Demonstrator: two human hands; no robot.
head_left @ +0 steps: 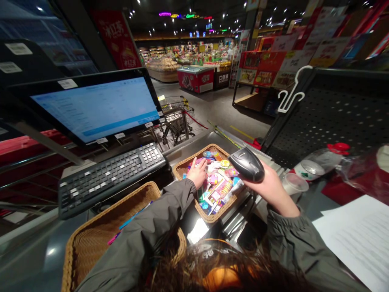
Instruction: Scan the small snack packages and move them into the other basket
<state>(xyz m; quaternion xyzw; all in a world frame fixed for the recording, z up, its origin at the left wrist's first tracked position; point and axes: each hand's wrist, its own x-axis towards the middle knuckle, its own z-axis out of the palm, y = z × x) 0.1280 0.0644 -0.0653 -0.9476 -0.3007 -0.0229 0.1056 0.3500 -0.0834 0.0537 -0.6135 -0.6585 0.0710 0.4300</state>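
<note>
A wicker basket [212, 217] full of small, colourful packaged items [223, 188] stands on the counter in front of me. My left hand [197, 173] reaches into its left side, fingers stretched out and apart among the packs. Pink and purple packaging lies at the fingertips; whether they pinch any of it is hard to see. In my right hand [272, 188] is a black handheld barcode scanner [247, 163], held above the basket's right edge. The scanner's head points left over the items, and its grip is hidden by the hand.
A second wicker basket [74, 243] with a few slim coloured items lies under my left forearm. Behind it are a keyboard [112, 176] and a lit monitor [100, 105]. Paper sheets [358, 239], a plastic cup [294, 183] and a red-capped bottle [326, 158] are at the right.
</note>
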